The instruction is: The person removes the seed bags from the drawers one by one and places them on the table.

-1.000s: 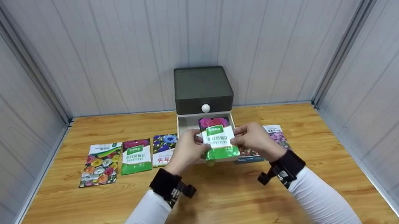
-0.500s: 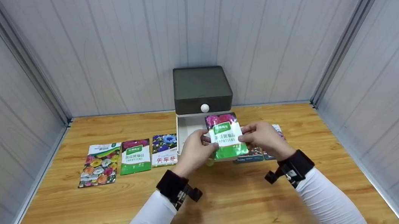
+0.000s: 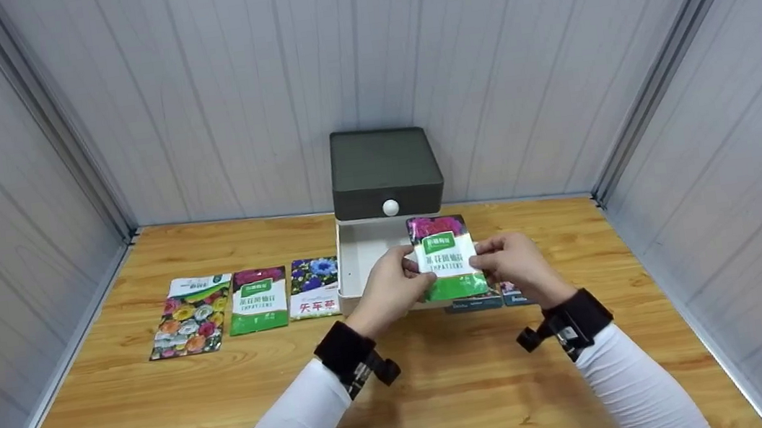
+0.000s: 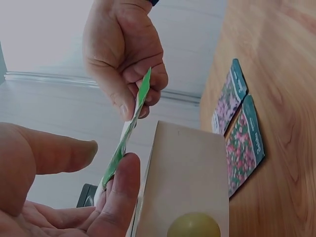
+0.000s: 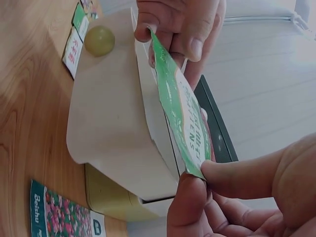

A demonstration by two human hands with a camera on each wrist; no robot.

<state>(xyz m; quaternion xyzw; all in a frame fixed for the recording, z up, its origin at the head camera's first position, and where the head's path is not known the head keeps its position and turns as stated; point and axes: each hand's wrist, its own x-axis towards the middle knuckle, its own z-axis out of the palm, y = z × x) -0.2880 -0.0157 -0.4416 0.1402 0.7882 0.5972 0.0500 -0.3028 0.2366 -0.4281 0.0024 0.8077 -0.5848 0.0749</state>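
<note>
1 impatiens packet (image 3: pixel 447 257) is above the 3 o'clock side of the open drawer (image 3: pixel 361 251), right hand (image 3: pixel 519 264) pinching it at 4 o'clock, left hand (image 3: pixel 392 288) supporting with fingers at 8 o'clock, thumb apart; firm pinch and level carry should limit tipping.

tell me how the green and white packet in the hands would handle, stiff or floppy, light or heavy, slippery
The packet is probably light, as it looks thin edge-on in the left wrist view. It likely flexes fairly easily, since its green edge looks slightly wavy beside the right hand's pinch. Its shiny front could be somewhat slippery.
</note>
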